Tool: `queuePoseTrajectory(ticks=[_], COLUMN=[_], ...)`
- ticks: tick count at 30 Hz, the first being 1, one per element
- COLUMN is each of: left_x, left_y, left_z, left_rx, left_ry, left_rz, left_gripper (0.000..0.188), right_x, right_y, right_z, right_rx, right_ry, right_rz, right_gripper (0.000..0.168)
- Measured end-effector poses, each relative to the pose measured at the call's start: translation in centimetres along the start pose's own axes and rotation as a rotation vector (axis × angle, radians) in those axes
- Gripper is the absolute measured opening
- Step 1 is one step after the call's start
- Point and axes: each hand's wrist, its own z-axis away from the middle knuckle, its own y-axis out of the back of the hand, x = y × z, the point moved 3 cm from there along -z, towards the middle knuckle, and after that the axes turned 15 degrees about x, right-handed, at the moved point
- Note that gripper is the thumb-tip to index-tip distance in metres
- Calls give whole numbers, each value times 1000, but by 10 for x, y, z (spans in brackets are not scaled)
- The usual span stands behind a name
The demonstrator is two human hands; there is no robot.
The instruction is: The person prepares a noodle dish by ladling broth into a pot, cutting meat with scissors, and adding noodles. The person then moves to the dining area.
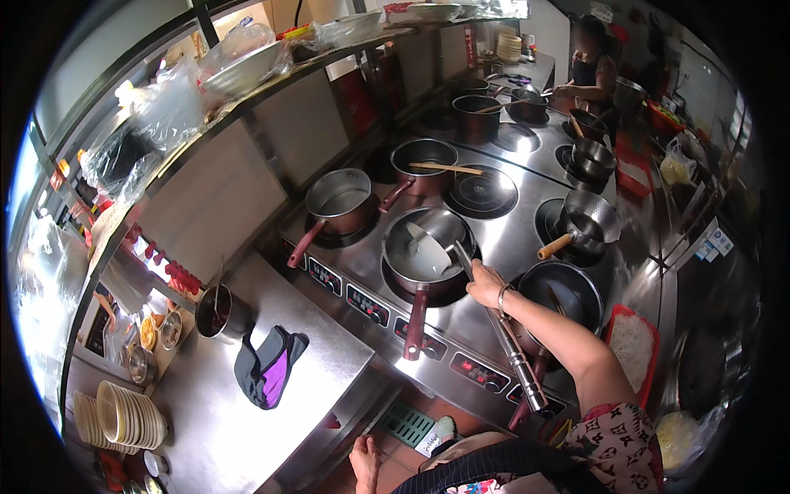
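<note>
My right hand (484, 285) is closed around the long metal handle of a ladle (512, 355). The ladle's head is inside a dark red saucepan (408, 281) on the nearest hob, with whitish liquid (423, 253) in it; the exact shape of the head is hard to tell. The saucepan's handle points towards me. My left hand (365, 458) hangs low in front of me, beside the steel counter, holding nothing that I can see, its fingers curled. Just behind the saucepan stand another saucepan (341, 200) and one with wooden chopsticks (445, 167) across it.
A frying pan (571, 296) and a hammered pan (589, 216) stand at the right, near a red tray of white food (632, 346). On the left counter lie a grey and purple cloth item (271, 367), a steel pot (222, 312) and stacked bowls (131, 414). Another person (589, 80) stands at the far end.
</note>
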Motion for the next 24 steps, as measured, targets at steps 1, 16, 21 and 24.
queuePoseTrajectory(ticks=[1, 16, 21, 24], left_x=[-5, -13, -42, -50], left_y=[-2, 13, 19, 19], left_z=[3, 130, 196, 238], left_rx=[-1, 20, 55, 40], left_ry=[3, 5, 7, -19], left_rz=[5, 40, 82, 80], left_gripper=[20, 22, 24, 29], right_x=[-3, 56, 71, 74], right_y=[6, 78, 128, 157], right_z=[3, 60, 132, 178], right_rx=[17, -357, -650, -700], right_ry=[50, -336, -716, -586], right_rz=[47, -1164, -1688, -1600], right_gripper=[30, 13, 21, 27])
